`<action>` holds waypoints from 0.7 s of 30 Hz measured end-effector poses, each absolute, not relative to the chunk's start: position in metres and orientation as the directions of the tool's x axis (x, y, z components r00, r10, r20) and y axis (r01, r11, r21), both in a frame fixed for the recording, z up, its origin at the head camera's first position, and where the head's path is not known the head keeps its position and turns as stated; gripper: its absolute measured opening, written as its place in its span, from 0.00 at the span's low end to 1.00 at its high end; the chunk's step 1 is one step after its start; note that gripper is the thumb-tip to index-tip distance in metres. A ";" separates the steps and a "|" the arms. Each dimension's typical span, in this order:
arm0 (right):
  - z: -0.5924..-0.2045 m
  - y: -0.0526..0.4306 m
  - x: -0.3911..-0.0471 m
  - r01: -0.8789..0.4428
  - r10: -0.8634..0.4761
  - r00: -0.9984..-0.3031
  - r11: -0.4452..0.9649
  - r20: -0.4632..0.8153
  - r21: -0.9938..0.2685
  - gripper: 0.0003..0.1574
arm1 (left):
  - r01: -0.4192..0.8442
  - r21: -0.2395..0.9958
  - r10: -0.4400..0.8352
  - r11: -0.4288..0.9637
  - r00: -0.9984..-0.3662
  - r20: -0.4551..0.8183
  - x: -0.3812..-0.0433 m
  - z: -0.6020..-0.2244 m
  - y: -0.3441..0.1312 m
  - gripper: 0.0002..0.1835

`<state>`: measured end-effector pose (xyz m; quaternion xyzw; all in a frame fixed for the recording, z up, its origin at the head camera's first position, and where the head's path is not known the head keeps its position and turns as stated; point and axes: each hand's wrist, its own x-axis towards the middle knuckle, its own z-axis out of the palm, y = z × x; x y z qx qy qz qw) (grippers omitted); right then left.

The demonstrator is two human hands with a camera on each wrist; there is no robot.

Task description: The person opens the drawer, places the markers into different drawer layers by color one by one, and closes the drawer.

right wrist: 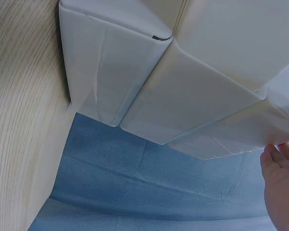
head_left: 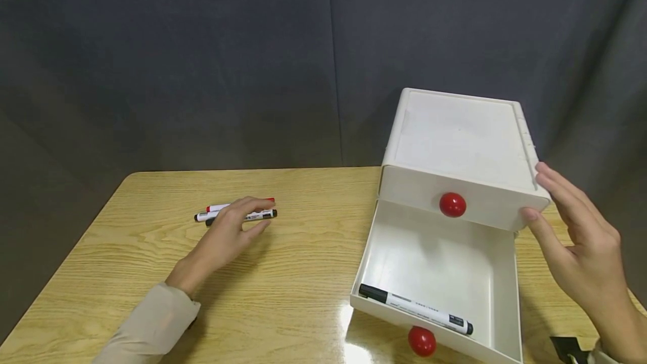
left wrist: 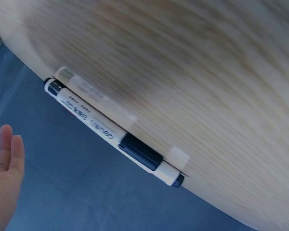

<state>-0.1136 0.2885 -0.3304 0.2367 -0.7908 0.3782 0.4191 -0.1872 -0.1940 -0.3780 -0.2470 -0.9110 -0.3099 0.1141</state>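
Note:
My left hand [head_left: 232, 235] reaches over a small group of whiteboard markers at the table's left, its fingers loosely bent and holding nothing. One marker [head_left: 260, 215] is white with black ends; behind it lies a red-ended marker [head_left: 217, 207], partly hidden by the hand. In the left wrist view the fingers stand apart from the black-capped marker [left wrist: 96, 122]. My right hand [head_left: 586, 246] touches the right front corner of a white drawer unit [head_left: 460, 133], thumb at the front and fingers along the side. Its lower drawer [head_left: 429, 251] is pulled out, with a black-capped marker [head_left: 419, 308] lying inside along the front.
A red round knob [head_left: 452, 205] sits on the closed upper drawer, and another red knob [head_left: 422, 341] on the lower one. Dark cloth [head_left: 227, 72] hangs behind the wooden table [head_left: 303, 274]. A small black object [head_left: 568, 347] shows near the right wrist.

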 end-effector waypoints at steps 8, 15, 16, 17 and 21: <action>-0.330 0.288 -0.114 -0.696 -0.055 -0.534 0.595 0.844 -0.402 0.33 | 0.490 0.526 0.359 0.695 -0.871 0.336 -0.194 -0.384 -0.206 0.18; -0.329 0.286 -0.114 -0.717 -0.052 -0.516 0.574 0.855 -0.397 0.33 | 0.424 0.531 0.322 0.734 -0.905 0.277 -0.196 -0.388 -0.217 0.18; -0.329 0.286 -0.114 -0.719 -0.053 -0.512 0.572 0.857 -0.394 0.33 | 0.421 0.528 0.318 0.738 -0.906 0.278 -0.196 -0.389 -0.219 0.18; -0.329 0.286 -0.114 -0.722 -0.055 -0.509 0.570 0.859 -0.392 0.33 | 0.419 0.523 0.313 0.742 -0.907 0.283 -0.197 -0.390 -0.220 0.18; -0.329 0.286 -0.114 -0.723 -0.061 -0.505 0.575 0.861 -0.384 0.33 | 0.416 0.512 0.306 0.751 -0.907 0.289 -0.199 -0.392 -0.225 0.18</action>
